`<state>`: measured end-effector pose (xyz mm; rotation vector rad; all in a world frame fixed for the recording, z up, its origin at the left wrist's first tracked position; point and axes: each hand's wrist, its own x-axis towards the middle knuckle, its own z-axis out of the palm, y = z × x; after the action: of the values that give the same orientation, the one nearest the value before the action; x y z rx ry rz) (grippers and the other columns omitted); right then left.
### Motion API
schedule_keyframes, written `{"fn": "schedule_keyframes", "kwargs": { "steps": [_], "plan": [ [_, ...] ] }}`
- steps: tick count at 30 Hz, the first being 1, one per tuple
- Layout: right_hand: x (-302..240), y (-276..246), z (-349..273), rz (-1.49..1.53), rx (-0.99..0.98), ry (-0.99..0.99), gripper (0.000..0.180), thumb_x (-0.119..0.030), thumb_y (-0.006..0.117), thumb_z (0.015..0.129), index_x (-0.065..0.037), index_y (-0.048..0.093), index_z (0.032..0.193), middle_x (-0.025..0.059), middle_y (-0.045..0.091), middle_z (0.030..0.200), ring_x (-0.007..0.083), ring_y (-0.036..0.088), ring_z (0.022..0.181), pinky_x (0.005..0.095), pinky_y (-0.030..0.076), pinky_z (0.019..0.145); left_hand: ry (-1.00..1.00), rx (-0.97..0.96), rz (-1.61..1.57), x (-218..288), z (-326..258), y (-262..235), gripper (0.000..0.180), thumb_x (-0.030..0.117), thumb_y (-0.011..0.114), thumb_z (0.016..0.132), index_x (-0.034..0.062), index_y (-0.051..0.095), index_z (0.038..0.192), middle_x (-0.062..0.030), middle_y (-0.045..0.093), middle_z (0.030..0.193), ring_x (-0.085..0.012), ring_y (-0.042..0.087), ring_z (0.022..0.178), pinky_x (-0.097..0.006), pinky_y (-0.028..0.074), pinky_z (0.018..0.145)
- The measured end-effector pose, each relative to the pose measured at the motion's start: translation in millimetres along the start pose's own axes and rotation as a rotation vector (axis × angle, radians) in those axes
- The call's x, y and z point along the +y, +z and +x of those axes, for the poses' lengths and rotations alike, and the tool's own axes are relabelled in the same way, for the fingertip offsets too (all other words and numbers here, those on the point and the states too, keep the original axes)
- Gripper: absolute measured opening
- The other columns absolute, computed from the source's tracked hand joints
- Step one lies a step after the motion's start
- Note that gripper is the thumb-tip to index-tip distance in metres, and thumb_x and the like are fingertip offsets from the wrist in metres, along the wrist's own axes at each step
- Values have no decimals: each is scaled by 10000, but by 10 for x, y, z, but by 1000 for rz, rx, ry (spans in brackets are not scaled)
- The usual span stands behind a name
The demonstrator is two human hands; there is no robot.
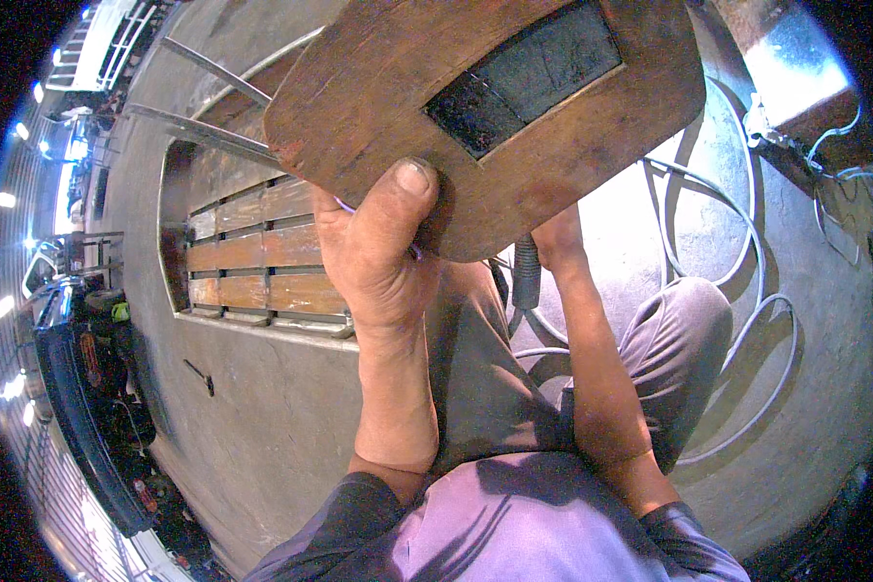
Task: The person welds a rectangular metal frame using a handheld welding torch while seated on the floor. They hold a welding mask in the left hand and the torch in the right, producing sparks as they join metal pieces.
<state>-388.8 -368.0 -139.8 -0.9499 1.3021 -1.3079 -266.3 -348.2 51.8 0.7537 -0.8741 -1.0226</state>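
Wooden shield [407, 107] above grey floor [262, 407], looped cable [753, 209], left-side lights [6, 200].

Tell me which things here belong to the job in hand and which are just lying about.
Apparently in the job:
Wooden board, in the left hand
Ribbed handle, by the right hand; grip hidden
Slatted panel, perhaps

Apparently lying about:
Small tool, on the floor
Cable, unless it feeds the handle; can't tell

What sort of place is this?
Probably a welding workshop: a wooden welding shield with a dark window, a ribbed dark handle, and pale cables looped across the floor.
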Motion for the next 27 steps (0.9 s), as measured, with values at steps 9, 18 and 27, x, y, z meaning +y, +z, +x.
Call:
{"fn": "schedule_keyframes", "kwargs": {
  "steps": [9,18,27],
  "plan": [
    [-91,46,-21,132,51,58,214,-165,546,906,-15,616,1042,75,630,780,132,586,567,283,507,496,-44,-3,-3,28,-3,22,670,164,770,724,15,475,1307,-103,607,1145,-232,588,1052,-372,451,951],
    [-312,53,-160,114,66,277,321,-241,610,904,-82,606,1183,5,569,728,106,550,560,275,480,490,99,210,-65,20,144,-270,330,277,586,942,40,626,1168,-115,662,1151,-278,618,1087,-452,463,990],
    [-271,46,-53,136,-3,274,339,-248,622,902,-104,602,1207,31,581,687,139,559,507,297,478,439,201,270,-50,49,227,-235,316,267,611,936,48,630,1165,-120,670,1134,-284,626,1076,-470,473,991]
  ]
}}
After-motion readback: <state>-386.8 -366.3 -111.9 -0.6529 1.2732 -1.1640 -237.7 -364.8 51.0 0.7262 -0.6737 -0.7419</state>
